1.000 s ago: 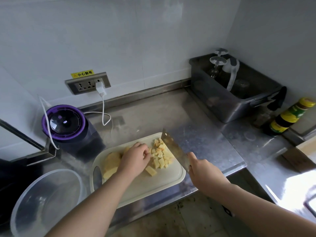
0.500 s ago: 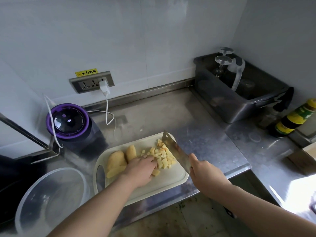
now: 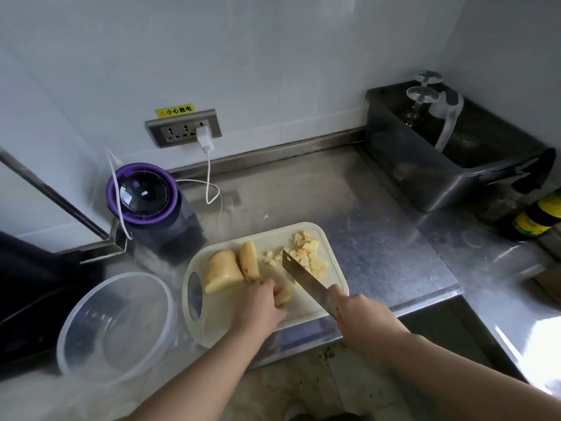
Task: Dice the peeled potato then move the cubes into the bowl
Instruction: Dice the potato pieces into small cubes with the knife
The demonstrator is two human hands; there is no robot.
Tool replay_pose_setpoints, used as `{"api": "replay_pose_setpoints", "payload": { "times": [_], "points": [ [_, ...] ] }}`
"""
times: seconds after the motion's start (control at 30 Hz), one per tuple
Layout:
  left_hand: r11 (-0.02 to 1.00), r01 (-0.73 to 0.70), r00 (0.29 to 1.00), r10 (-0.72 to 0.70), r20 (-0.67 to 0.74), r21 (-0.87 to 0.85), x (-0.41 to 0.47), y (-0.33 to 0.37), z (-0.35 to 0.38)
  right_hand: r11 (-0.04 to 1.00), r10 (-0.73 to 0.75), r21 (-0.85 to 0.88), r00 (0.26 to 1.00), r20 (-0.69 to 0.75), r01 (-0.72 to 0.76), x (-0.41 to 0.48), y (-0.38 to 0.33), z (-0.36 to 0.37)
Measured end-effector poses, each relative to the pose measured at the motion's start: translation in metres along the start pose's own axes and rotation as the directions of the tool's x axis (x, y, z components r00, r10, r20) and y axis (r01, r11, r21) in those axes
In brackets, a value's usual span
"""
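Potato piece point(image 3: 284, 294) in curled left fingers point(image 3: 271, 287); right fingers point(image 3: 344, 306) grip knife point(image 3: 303, 278); socket label point(image 3: 174, 110) reads 小心触电.

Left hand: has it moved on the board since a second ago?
Yes. The left hand, gripping a potato piece, has pulled back toward the cutting board's near edge, away from the cubes.

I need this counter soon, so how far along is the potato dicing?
Done: a pile of cubes lies at the far right of the cutting board. In hand: the left hand holds a small piece while the right hand grips the knife. Left: two large chunks are uncut, and the bowl shows no cubes yet.
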State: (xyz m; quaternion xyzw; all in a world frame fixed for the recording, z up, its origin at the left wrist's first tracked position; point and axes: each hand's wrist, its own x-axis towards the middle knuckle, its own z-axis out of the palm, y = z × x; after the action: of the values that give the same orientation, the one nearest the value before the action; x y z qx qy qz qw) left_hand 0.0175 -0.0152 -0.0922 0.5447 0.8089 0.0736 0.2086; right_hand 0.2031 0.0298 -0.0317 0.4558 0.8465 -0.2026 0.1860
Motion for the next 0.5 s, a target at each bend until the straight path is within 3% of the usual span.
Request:
{"api": "replay_pose_setpoints", "payload": {
  "times": [0.5],
  "points": [
    [0.973, 0.079, 0.992, -0.097, -0.077, -0.216, -0.004, 0.004, 0.013, 1.0, -0.019, 0.021, 1.0, 0.015, 0.019, 0.003, -0.014, 0.019]
  ]
}}
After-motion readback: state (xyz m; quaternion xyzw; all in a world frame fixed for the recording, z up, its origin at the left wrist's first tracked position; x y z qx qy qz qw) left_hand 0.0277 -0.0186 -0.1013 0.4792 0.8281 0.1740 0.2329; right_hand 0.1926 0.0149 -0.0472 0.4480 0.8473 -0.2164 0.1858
